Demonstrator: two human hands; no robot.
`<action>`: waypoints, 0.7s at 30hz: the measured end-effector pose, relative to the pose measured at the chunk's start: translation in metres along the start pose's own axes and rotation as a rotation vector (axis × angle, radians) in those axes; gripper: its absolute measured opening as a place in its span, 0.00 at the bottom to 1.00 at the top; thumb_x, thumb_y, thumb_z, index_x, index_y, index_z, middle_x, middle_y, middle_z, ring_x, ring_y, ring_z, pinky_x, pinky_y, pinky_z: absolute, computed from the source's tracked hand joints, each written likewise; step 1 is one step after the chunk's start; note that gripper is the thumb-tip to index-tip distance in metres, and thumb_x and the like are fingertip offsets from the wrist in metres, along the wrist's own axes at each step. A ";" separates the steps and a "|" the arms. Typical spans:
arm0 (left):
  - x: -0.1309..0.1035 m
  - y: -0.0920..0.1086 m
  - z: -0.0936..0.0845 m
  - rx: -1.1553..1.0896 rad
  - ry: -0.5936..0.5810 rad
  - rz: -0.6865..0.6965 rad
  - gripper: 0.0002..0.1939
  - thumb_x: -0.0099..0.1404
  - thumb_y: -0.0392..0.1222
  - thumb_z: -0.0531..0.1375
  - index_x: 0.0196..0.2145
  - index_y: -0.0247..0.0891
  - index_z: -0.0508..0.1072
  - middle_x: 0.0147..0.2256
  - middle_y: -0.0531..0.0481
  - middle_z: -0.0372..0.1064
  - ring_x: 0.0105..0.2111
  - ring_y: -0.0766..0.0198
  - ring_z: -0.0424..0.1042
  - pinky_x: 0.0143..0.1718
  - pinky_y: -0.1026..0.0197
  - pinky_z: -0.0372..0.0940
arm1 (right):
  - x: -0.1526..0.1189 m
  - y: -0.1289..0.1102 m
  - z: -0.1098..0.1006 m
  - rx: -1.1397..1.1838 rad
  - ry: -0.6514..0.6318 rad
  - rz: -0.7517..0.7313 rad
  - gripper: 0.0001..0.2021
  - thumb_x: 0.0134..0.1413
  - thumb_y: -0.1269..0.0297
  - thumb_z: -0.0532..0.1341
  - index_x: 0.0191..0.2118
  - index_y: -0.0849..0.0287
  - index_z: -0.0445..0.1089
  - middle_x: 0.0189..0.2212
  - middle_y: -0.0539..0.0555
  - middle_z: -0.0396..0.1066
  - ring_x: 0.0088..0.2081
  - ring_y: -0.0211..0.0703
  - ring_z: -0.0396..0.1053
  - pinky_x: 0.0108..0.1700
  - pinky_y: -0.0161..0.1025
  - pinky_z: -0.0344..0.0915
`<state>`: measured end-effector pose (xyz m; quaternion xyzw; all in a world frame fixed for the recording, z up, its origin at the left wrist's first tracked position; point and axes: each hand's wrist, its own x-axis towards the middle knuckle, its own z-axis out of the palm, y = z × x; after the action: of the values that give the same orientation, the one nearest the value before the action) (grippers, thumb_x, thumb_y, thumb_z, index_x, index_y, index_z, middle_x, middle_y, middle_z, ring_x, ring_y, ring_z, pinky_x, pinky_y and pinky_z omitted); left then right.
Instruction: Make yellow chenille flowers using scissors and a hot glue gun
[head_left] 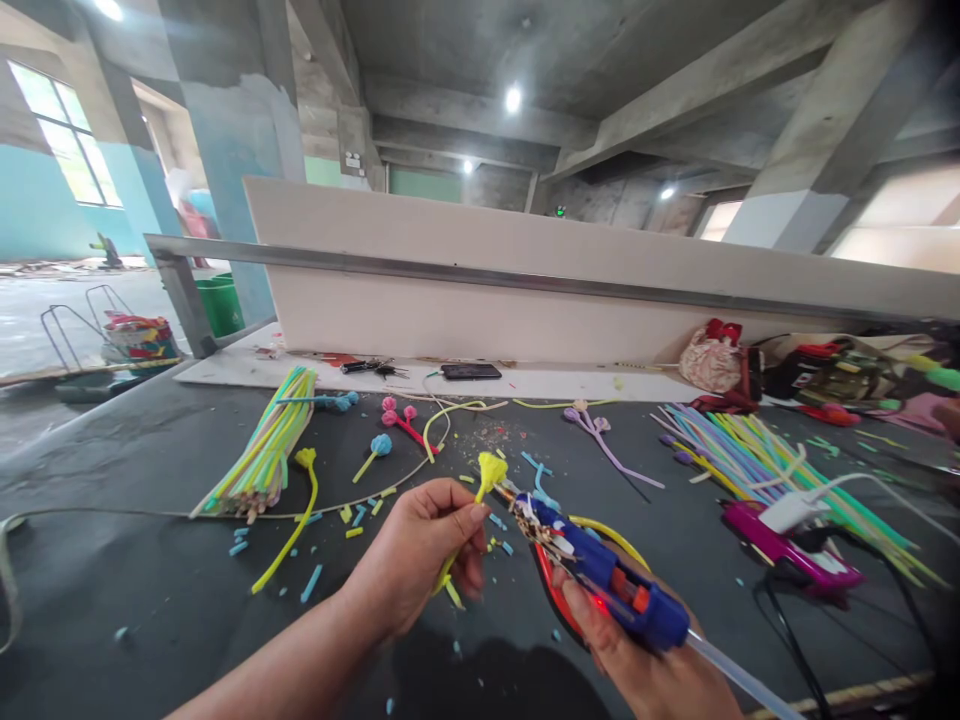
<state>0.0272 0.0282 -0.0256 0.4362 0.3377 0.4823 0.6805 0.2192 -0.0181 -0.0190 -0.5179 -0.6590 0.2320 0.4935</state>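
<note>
Yellow flower stem (480, 490) in left hand (420, 560) grip | right hand (645, 660) grips glue gun (600, 575) | straw bundle (266, 450) left

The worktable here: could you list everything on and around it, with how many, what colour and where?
table: one, dark grey, fills the foreground
glue gun: one, blue, in the right hand, nozzle at the yellow stem's tip
yellow stem: one, tufted tip, pinched in the left hand
bundle of sticks: one, yellow, green and blue, left on the table
loose long sticks: many, mixed pastel colours, right side
finished stems: several, pink, blue, yellow, purple, mid table
cut scraps: many, blue and yellow, scattered
phone: one, black, on the white ledge
pouch: one, pale patterned, right of the ledge
pink device: one, with white plug and cables
left hand: one, centre
right hand: one, lower right
</note>
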 end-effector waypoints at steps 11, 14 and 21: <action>-0.002 0.002 0.001 0.092 0.029 0.007 0.15 0.55 0.48 0.62 0.21 0.35 0.65 0.12 0.54 0.63 0.11 0.70 0.62 0.15 0.67 0.60 | -0.002 0.012 0.008 0.019 0.067 -0.031 0.07 0.41 0.58 0.64 0.31 0.48 0.73 0.24 0.53 0.74 0.26 0.50 0.72 0.29 0.43 0.72; -0.001 0.003 0.002 0.124 0.051 0.000 0.16 0.55 0.49 0.61 0.21 0.35 0.64 0.12 0.54 0.63 0.11 0.70 0.62 0.15 0.68 0.58 | 0.000 0.006 0.010 0.034 0.019 -0.001 0.03 0.39 0.59 0.65 0.25 0.47 0.71 0.19 0.51 0.72 0.20 0.47 0.70 0.23 0.41 0.71; 0.000 0.001 0.001 0.162 0.087 0.015 0.15 0.56 0.47 0.61 0.21 0.35 0.64 0.12 0.54 0.63 0.12 0.69 0.63 0.16 0.68 0.58 | 0.004 0.003 0.008 0.089 -0.017 0.015 0.05 0.37 0.59 0.66 0.25 0.47 0.71 0.21 0.50 0.75 0.24 0.46 0.73 0.24 0.38 0.73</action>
<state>0.0273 0.0279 -0.0244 0.4711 0.4016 0.4768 0.6241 0.2134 -0.0120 -0.0234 -0.4984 -0.6484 0.2691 0.5086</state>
